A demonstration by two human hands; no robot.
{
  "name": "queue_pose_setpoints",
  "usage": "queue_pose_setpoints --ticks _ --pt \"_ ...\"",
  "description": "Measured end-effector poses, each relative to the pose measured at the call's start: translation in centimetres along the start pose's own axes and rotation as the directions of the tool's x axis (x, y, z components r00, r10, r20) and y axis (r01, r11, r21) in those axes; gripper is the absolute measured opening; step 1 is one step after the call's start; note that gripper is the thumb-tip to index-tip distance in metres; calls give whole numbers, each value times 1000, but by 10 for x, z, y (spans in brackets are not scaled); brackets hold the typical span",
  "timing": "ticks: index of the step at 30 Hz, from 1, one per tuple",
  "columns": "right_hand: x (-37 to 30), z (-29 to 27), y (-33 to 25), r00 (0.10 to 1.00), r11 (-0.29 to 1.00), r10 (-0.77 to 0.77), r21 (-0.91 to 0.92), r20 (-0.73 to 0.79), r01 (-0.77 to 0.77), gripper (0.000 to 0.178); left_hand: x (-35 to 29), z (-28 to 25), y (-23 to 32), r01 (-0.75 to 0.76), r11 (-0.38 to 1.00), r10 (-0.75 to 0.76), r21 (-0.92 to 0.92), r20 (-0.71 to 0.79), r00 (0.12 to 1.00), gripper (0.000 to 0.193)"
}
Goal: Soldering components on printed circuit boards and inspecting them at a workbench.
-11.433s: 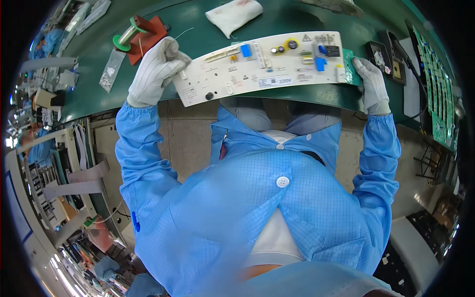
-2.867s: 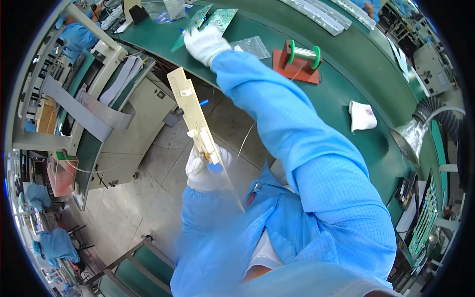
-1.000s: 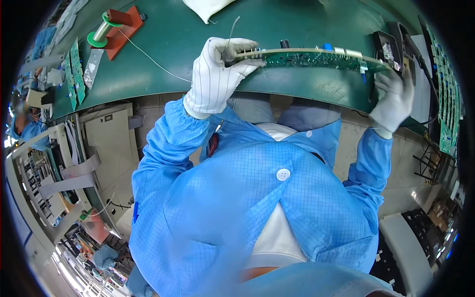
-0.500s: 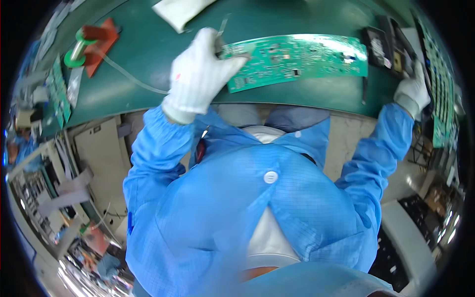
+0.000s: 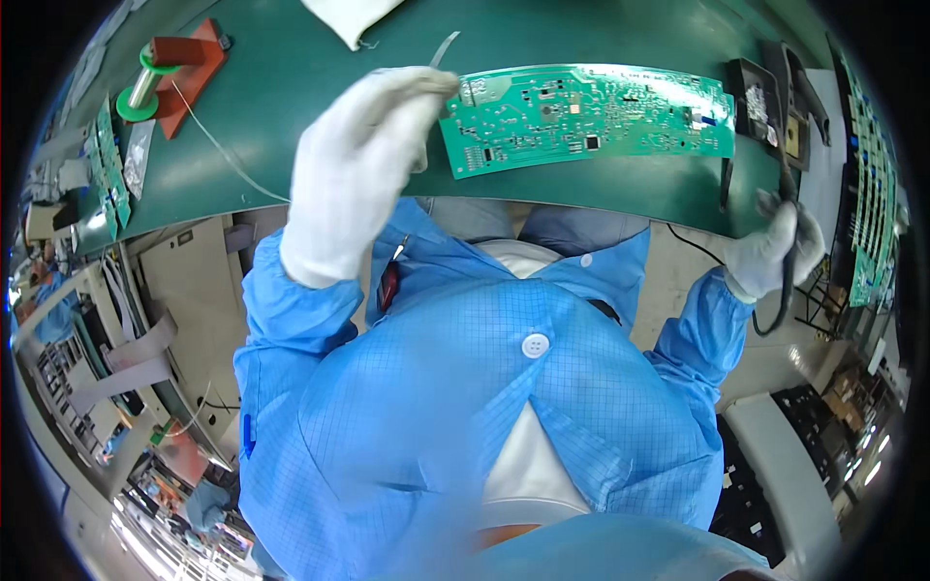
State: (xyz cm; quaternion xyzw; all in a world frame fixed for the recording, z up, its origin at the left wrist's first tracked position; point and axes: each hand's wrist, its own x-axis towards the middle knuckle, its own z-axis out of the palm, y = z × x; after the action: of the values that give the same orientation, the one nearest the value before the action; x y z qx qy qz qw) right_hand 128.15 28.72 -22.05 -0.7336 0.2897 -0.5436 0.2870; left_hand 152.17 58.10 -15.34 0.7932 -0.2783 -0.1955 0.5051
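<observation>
A long green circuit board point(image 5: 591, 118) lies flat on the green bench mat point(image 5: 291, 87), solder side up. My left hand point(image 5: 354, 169), in a white glove, is at the board's left end and pinches a thin silvery solder wire point(image 5: 444, 50) whose tip sticks up past the fingers. The wire trails back to a green spool point(image 5: 143, 89) on a red stand. My right hand point(image 5: 775, 254), also gloved, is off the bench's right edge and grips a black corded soldering tool point(image 5: 787, 174) by its handle.
A white cloth point(image 5: 351, 14) lies at the far edge of the mat. A black holder point(image 5: 754, 95) stands past the board's right end. A rack of green boards point(image 5: 862, 194) is at the far right. Small boards point(image 5: 107, 169) sit at the left.
The board, held up on edge between both hands a second ago, now lies flat on the mat. My right hand left its right end and took hold of the black tool.
</observation>
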Motion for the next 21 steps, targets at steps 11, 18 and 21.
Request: queue_pose_setpoints --ticks 11,18,21 --pt "-43 72 -74 868 883 46 386 494 -267 27 21 40 -39 -455 544 633 705 11 774 14" --pt "-46 91 -63 867 911 34 342 498 -232 21 32 48 -49 -439 532 702 724 -87 706 19" --pt "-44 91 -58 853 877 54 383 519 -289 23 33 46 -50 -444 532 706 721 -89 702 19"
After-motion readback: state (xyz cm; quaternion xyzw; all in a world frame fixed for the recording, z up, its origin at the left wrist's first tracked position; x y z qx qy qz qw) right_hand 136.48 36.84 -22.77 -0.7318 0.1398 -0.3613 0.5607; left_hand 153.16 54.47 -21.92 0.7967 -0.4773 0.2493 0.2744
